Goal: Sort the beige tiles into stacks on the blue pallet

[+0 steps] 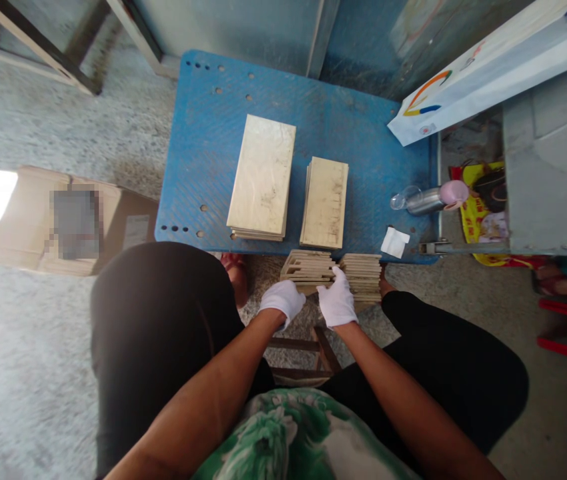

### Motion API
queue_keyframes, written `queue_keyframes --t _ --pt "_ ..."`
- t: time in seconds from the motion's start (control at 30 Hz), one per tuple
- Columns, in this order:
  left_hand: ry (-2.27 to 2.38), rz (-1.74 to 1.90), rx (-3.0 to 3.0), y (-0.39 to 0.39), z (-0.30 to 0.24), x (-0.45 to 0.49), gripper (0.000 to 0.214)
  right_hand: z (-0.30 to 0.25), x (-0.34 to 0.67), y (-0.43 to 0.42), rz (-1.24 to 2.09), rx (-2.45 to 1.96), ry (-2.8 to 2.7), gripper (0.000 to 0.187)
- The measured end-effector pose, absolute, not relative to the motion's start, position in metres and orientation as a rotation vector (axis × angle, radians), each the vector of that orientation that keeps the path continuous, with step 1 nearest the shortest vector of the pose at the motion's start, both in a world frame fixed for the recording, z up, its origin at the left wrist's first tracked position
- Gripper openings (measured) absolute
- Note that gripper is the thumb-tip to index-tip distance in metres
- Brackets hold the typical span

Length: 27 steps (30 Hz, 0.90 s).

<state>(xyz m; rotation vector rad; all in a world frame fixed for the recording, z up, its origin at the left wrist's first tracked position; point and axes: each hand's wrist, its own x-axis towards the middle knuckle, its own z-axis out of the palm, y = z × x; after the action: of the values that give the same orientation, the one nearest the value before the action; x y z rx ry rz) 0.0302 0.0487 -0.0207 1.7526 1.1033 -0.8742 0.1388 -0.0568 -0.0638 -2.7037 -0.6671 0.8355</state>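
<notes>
Two low stacks of thin tan boards stand side by side below the table's front edge, the left stack (308, 265) and the right stack (363, 273), with their edges facing me. My left hand (283, 300), in a white glove, has its fingers closed at the near left corner of a thin board (308, 289) at the front of the left stack. My right hand (338, 301), gloved too, grips the same board's right end, its thumb on the near side and a finger reaching up between the stacks. The left fingertips are partly hidden.
On the blue table (363, 127) lie a larger board stack (263, 177) and a smaller board stack (326, 203). A steel bottle with a pink lid (428, 199), a white paper (394, 242) and a white bag (483, 67) are to the right. A cardboard box (113, 213) sits left.
</notes>
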Motion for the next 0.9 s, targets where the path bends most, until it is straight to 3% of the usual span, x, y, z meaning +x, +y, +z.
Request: queue_keyframes --t 0.9 --pt "1.107 -0.862 1.737 0.0453 -0.027 0.0311 0.048 -0.0643 0.1357 -0.0557 0.84 -2.714 -0.584 0.063"
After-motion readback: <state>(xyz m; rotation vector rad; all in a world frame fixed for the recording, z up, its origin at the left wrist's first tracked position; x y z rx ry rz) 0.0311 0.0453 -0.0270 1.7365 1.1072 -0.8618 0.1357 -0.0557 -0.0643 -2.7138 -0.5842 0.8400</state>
